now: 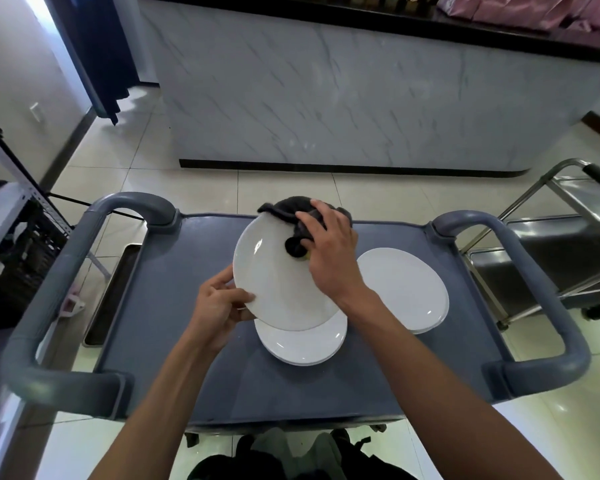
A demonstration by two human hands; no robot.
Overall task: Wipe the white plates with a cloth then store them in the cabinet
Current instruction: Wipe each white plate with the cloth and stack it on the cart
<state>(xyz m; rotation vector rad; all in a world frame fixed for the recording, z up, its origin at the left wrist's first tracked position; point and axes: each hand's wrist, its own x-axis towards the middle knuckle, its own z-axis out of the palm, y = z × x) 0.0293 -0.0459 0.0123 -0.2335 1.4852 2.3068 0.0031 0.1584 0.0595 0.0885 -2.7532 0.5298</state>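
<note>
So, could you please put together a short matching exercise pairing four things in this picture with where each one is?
Things:
1. dark cloth
2. tilted plate
3. left hand
4. stack of plates

Places:
A. lying flat on the cart's right side
B. gripping the lifted plate's lower left rim
C. under the right hand, at the plate's top edge
D. held up over another stack

Pairs: 1-C, 2-D, 3-B, 4-A

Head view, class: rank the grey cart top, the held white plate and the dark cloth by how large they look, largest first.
1. Grey cart top
2. Held white plate, tilted and nearer the camera, so it may look bigger than the plates lying flat
3. Dark cloth, partly hidden under the right hand
</note>
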